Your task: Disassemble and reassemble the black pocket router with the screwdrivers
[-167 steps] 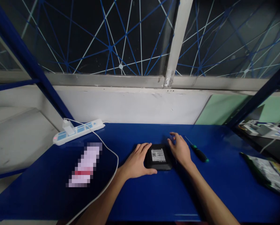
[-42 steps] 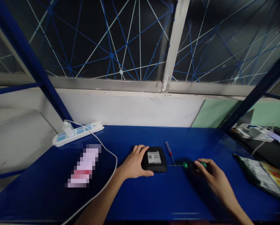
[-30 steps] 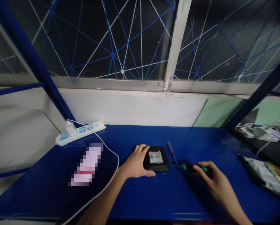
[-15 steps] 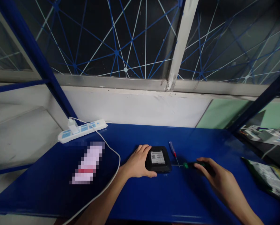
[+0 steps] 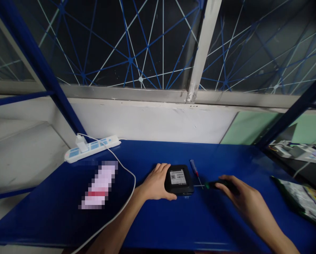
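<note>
On the glossy blue metal workbench (image 5: 160, 225), the person's left hand (image 5: 155, 183) lies partly open against the small black square device with rounded corners (image 5: 178, 180). Its fingers curl over the device's far left corner and its thumb presses along the near left edge, so the hand steadies the device without lifting it. The device sits flat near the middle of the bench, with a white printed label facing up.

The right hand (image 5: 239, 197) is curled around the green-and-black handle of a slim screwdriver (image 5: 213, 184). Its fingers are closed over the handle, and the thin metal shaft points left toward the device's right edge. The tip lies just beside that edge; whether it touches cannot be told.

A second, smaller screwdriver with a blue and red handle (image 5: 194, 167) lies on the bench just to the right of the device, between it and the green tool's shaft, held by neither hand.

Farther left, a white power strip with blue sockets (image 5: 93, 149) rests by the back wall, and a white cable (image 5: 126, 201) runs from it across the bench toward the near edge. A crumpled printed foil bag (image 5: 301, 199) lies at the far right.
</note>
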The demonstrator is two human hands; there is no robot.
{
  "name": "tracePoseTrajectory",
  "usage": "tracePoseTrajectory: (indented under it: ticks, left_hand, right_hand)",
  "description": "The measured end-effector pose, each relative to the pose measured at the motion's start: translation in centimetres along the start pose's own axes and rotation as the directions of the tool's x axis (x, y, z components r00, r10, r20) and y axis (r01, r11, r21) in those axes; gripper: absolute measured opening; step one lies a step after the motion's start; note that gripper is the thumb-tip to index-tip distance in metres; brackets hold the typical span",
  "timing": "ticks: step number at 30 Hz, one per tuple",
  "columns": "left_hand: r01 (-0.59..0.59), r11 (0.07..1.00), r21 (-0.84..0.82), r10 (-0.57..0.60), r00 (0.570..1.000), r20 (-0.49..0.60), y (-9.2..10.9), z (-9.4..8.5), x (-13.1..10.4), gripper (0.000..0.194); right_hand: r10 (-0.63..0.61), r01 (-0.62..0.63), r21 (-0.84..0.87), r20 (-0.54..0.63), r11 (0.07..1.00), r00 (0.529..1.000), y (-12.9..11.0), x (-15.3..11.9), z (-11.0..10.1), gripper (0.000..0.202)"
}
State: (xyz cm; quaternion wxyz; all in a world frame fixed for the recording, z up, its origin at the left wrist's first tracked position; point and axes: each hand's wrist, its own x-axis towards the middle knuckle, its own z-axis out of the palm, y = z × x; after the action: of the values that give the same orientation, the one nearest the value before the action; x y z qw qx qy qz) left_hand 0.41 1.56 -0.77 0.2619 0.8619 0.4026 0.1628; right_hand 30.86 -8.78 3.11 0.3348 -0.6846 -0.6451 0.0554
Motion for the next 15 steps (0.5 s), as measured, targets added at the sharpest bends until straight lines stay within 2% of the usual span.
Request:
tracePoseTrajectory:
  ticks: [4,7,10,13,15]
  left_hand:
    - [-0.002,1.0,-0.009,0.002,1.0,-0.015,0.0,0.1,0.0,0.119]
    - [0.007,0.999,-0.037,-0.007,1.0,-0.007,0.0,0.1,-0.1,0.12]
    - [0.019,0.998,-0.06,-0.019,1.0,0.015,0.1,0.0,-0.2,0.121]
    - [0.037,0.998,-0.059,-0.036,0.999,0.027,0.1,0.0,-0.2,0.123]
    - [0.036,0.997,-0.061,-0.034,0.999,0.032,0.1,-0.1,-0.2,0.123]
  right_hand:
    - [-0.02,0.02,0.009,0.005,1.0,1.0,-0.6,0.3,-0.1,0.052]
    - [0.023,-0.025,0.053,0.032,0.998,0.999,0.4,0.8,-0.5,0.051]
    - [0.152,-0.163,0.161,0.082,0.973,0.985,2.7,1.5,-1.0,0.054]
    - [0.273,-0.313,0.306,0.167,0.899,0.947,5.3,2.5,-1.0,0.058]
    - [0.357,-0.372,0.314,0.107,0.873,0.928,6.6,3.0,-0.4,0.059]
